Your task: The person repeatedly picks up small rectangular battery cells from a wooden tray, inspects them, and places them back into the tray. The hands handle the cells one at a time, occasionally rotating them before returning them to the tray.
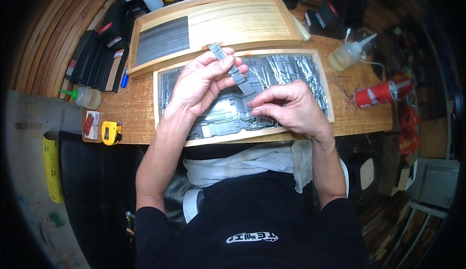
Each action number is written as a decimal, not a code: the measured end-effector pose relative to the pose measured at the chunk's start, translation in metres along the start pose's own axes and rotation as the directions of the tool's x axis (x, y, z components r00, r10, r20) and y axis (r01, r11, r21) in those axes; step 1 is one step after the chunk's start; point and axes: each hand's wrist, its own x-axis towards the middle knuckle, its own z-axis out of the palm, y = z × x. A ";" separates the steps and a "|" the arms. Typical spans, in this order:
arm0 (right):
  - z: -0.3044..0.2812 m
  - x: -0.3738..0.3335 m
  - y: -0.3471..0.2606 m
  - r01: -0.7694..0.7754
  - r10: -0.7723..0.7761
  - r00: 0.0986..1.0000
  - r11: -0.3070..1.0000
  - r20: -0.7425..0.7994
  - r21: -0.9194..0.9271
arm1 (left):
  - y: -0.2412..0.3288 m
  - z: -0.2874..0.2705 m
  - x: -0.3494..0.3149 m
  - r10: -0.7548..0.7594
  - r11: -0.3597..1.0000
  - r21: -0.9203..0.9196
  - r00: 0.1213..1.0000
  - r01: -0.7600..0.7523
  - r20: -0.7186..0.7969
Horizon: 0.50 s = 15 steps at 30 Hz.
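My left hand (198, 84) holds a slim grey strip (239, 78), seemingly layered, between thumb and fingers, tilted with its lower end toward my right hand. My right hand (297, 108) is closed in a pinch beside that lower end; what its fingertips hold, if anything, is too small to make out. Beneath both hands lies a shallow wooden tray (157, 99) filled with loose grey strips (213, 119) and thin silvery pieces (303, 70). Part of its contents is hidden by my hands. Behind it, a second wooden tray (242, 19) bears a block of dark grey strips (162, 40) at its left.
A yellow tape measure (111, 133) and a green-tipped bottle (87, 97) stand on the table's left. To the right are a squeeze bottle (345, 55) and a red can (374, 94). Black boxes (94, 60) line the left edge. A pale cloth (242, 164) lies across my lap.
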 end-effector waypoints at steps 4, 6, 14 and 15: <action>0.002 -0.005 0.012 0.095 -0.095 0.995 0.995 -0.004 0.013 | 0.003 0.002 0.000 -0.050 0.999 0.015 0.997 0.049 0.066; -0.010 -0.010 0.003 0.013 -0.010 0.993 1.000 -0.115 0.024 | 0.001 -0.002 -0.001 0.013 0.999 0.033 1.000 -0.013 -0.003; 0.002 -0.029 0.003 -0.367 0.155 0.903 0.764 -0.401 -0.530 | -0.001 -0.006 0.002 0.066 0.996 0.071 0.995 -0.061 -0.074; 0.008 -0.030 0.003 -0.395 0.176 0.904 0.692 -0.389 -0.604 | -0.001 -0.005 0.002 0.064 0.996 0.059 0.996 -0.060 -0.066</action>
